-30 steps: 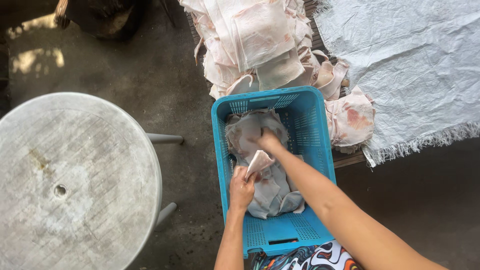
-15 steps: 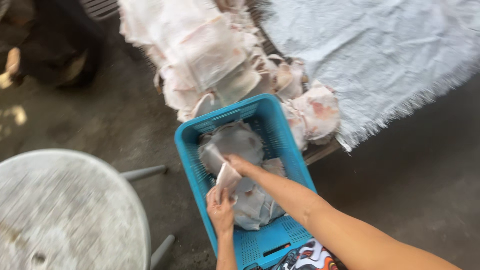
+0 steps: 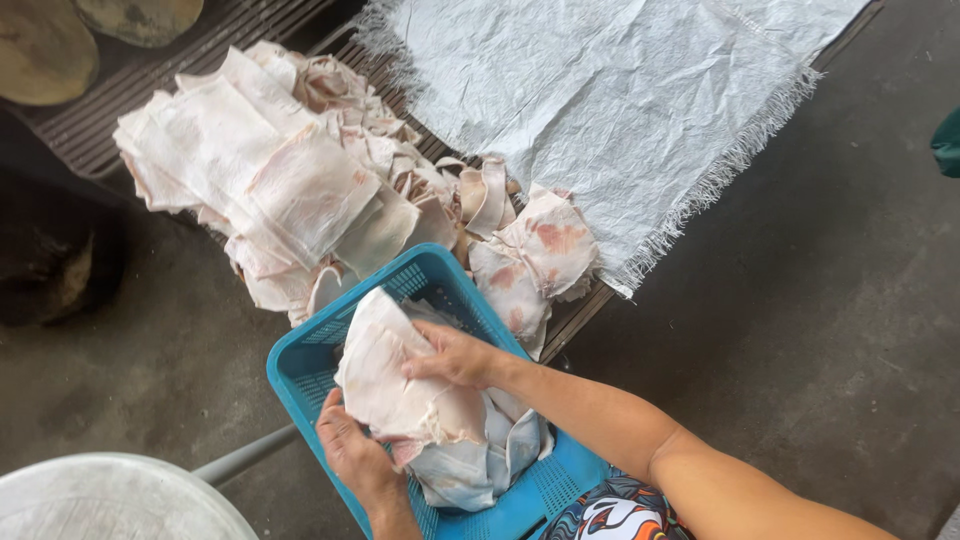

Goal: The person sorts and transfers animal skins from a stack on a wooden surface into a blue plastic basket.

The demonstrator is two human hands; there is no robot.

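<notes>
Right hand (image 3: 455,355) flat atop pale sheet (image 3: 395,385), fingers pressing; left hand (image 3: 350,452) grips its near edge from below. Second ago hands lay deeper in blue basket (image 3: 300,365); sheet now raised above rim, so likely coming out. Sheet: pinkish-white, limp, faint red stains, more beneath it. Far left: piled sheets (image 3: 270,180) on slatted rack (image 3: 575,318); far right: white cloth (image 3: 610,100).

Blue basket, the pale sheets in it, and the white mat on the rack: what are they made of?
Blue basket: moulded plastic, going by its perforated lattice walls and slight sheen. Pale sheets: limp, pinkish-white, red-blotched, probably raw animal skin, though not certain. White mat: woven plastic sacking, with a frayed, fringed edge.
</notes>
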